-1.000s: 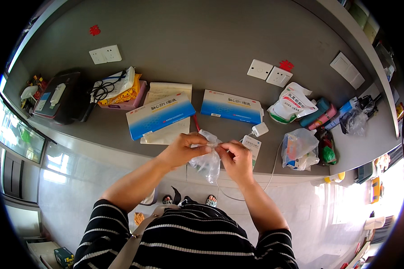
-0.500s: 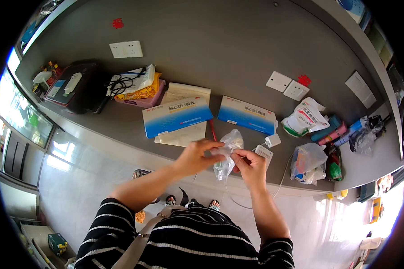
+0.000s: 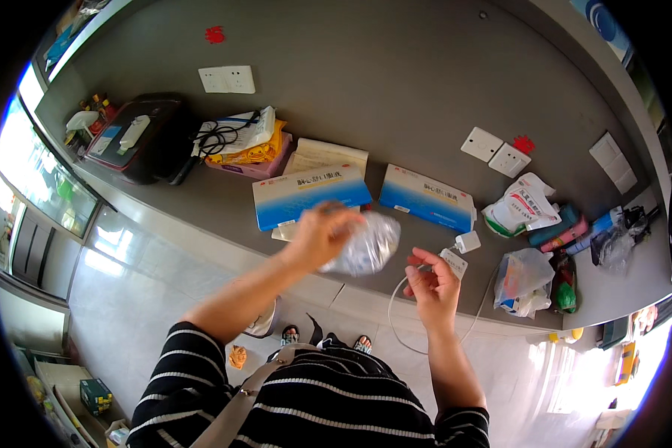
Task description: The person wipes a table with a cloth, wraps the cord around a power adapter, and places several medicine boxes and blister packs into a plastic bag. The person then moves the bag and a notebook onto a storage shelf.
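My left hand (image 3: 315, 240) is closed on a crumpled clear plastic bag (image 3: 373, 245), both somewhat smeared by motion; what is inside the bag cannot be made out. The bag hangs over the front of the desk, before a blue and white flat carton (image 3: 306, 198) that the hand partly covers. My right hand (image 3: 436, 287) is off the bag, thumb and fingers apart, nothing held. Close to its fingertips lie a small white box (image 3: 454, 261) and a white charger plug (image 3: 467, 242). A second blue and white carton (image 3: 425, 200) lies behind, between the hands.
A notebook (image 3: 336, 154) lies under the left carton. Farther left are a pink tray (image 3: 239, 169) with papers and a black cable, and a black printer (image 3: 145, 134). Rightward stand a white pouch (image 3: 521, 205) and a filled plastic bag (image 3: 526, 272). A white cable (image 3: 393, 321) loops below the desk edge.
My right hand has let go of the plastic bag and moved right, its fingers now spread. My left hand carries the bag slightly left. The view has shifted a little.
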Demonstrator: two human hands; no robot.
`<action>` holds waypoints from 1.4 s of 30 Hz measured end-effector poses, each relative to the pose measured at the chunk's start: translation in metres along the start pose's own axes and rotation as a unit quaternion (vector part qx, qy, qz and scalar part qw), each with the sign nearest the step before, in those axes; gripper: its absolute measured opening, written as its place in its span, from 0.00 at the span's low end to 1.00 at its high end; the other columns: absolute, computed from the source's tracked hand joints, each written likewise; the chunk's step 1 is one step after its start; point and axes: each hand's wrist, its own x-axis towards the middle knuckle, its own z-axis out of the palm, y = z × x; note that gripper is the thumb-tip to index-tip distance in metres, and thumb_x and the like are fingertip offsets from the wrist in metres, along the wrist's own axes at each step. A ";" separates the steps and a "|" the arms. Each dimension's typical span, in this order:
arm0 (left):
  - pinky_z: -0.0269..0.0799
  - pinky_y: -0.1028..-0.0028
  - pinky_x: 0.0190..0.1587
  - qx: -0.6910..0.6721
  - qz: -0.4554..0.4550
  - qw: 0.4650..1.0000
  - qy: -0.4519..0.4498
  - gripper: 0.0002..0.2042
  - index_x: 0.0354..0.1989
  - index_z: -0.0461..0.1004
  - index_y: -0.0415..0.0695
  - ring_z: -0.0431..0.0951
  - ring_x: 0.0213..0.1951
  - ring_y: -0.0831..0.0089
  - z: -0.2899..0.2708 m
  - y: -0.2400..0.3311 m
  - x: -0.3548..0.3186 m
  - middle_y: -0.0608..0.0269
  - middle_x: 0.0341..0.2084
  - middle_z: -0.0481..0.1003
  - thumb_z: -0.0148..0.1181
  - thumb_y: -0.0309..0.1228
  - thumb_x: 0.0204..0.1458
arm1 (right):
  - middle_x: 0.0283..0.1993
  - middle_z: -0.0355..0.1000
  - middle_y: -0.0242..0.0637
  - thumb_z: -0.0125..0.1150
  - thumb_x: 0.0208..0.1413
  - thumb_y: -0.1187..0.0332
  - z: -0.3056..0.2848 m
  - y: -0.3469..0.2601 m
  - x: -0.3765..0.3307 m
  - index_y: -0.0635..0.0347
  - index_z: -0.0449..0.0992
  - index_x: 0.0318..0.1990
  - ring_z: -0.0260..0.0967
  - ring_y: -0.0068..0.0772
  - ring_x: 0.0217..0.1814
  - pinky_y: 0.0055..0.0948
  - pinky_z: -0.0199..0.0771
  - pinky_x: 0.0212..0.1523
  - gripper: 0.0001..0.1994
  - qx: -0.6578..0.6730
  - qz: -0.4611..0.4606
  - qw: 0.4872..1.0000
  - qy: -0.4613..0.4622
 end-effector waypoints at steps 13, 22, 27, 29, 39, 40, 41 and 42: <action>0.61 0.56 0.54 0.279 -0.087 0.956 0.001 0.16 0.41 0.78 0.52 0.68 0.50 0.55 -0.008 -0.112 0.040 0.59 0.41 0.73 0.58 0.24 0.42 | 0.37 0.72 0.35 0.62 0.54 0.72 -0.030 0.025 -0.004 0.64 0.76 0.41 0.71 0.19 0.21 0.17 0.66 0.21 0.09 -0.064 0.060 0.996 0.017; 0.64 0.59 0.51 0.048 0.137 0.989 -0.001 0.15 0.41 0.74 0.43 0.70 0.47 0.55 0.078 0.007 0.022 0.56 0.41 0.73 0.61 0.25 0.42 | 0.43 0.71 0.45 0.68 0.44 0.50 -0.112 0.082 -0.002 0.61 0.73 0.47 0.71 0.44 0.42 0.41 0.72 0.39 0.28 -0.503 -0.049 0.856 0.106; 0.74 0.67 0.40 -0.066 -0.128 0.968 -0.205 0.18 0.47 0.72 0.38 0.79 0.37 0.60 0.170 0.018 0.004 0.50 0.40 0.77 0.63 0.33 0.49 | 0.45 0.68 0.49 0.71 0.34 0.42 -0.086 0.079 -0.001 0.65 0.60 0.60 0.69 0.49 0.47 0.43 0.72 0.43 0.49 -0.535 0.106 0.833 0.092; 0.74 0.69 0.41 -0.038 -0.156 0.963 -0.216 0.19 0.49 0.71 0.37 0.79 0.38 0.64 0.194 0.008 0.000 0.51 0.40 0.77 0.62 0.33 0.50 | 0.46 0.67 0.49 0.71 0.34 0.47 -0.082 0.093 -0.002 0.64 0.55 0.63 0.68 0.49 0.49 0.43 0.71 0.44 0.49 -0.499 0.095 0.854 0.112; 0.74 0.72 0.46 -0.305 -0.065 0.942 -0.128 0.16 0.46 0.72 0.35 0.78 0.43 0.67 0.200 0.079 0.025 0.55 0.40 0.75 0.65 0.23 0.47 | 0.69 0.47 0.56 0.68 0.39 0.79 -0.117 0.095 -0.008 0.71 0.40 0.67 0.47 0.52 0.71 0.39 0.53 0.67 0.49 -0.101 -0.180 0.966 0.154; 0.74 0.71 0.42 -0.166 0.048 0.978 -0.117 0.16 0.45 0.74 0.37 0.78 0.41 0.61 0.197 0.087 0.030 0.54 0.40 0.75 0.65 0.22 0.45 | 0.69 0.46 0.56 0.68 0.39 0.79 -0.123 0.094 -0.010 0.71 0.40 0.68 0.47 0.52 0.71 0.39 0.53 0.67 0.49 -0.109 -0.189 0.963 0.158; 0.73 0.70 0.43 -0.160 0.058 0.980 -0.101 0.16 0.45 0.74 0.38 0.77 0.41 0.60 0.198 0.097 0.031 0.53 0.39 0.74 0.65 0.23 0.45 | 0.69 0.46 0.56 0.68 0.39 0.79 -0.128 0.091 -0.011 0.71 0.39 0.68 0.47 0.52 0.71 0.39 0.53 0.67 0.50 -0.118 -0.199 0.960 0.160; 0.72 0.70 0.43 -0.154 0.069 0.982 -0.086 0.16 0.45 0.75 0.38 0.76 0.40 0.59 0.201 0.104 0.031 0.53 0.38 0.74 0.66 0.23 0.45 | 0.69 0.46 0.56 0.68 0.39 0.79 -0.133 0.090 -0.012 0.71 0.39 0.68 0.47 0.52 0.71 0.39 0.53 0.67 0.50 -0.127 -0.210 0.956 0.161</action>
